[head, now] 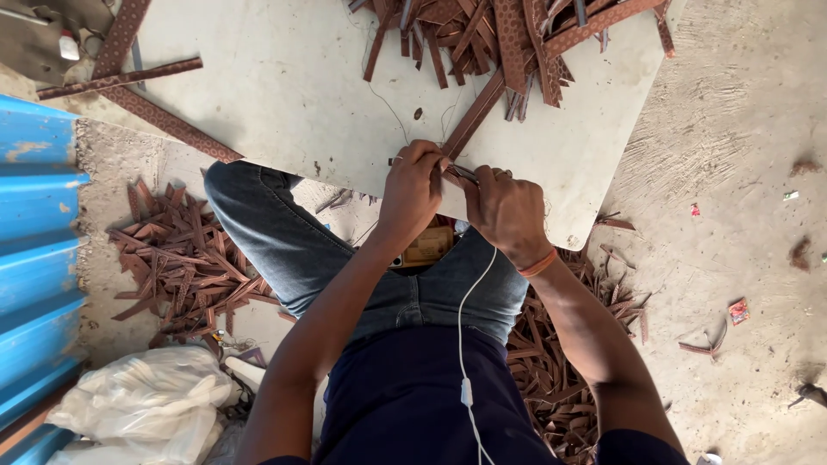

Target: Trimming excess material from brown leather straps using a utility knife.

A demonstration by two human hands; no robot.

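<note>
A brown strip is pinched by the curled left hand at the bench edge. A small tool is gripped in the closed right hand. The tool is mostly hidden by fingers.

Strips at 12 o'clock: reddish brown, dotted pattern. Table: off-white. Corrugated sheet at 9 o'clock: blue. Wristband: orange. Jeans: blue-grey.

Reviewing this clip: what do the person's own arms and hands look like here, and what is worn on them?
Both forearms are bare, with no gloves. The right hand has an orange band around its wrist; the left hand shows no band or watch. Dark navy short sleeves show at the bottom edge, matching the navy top. A thin white earphone cable with an inline remote hangs between the arms.
</note>
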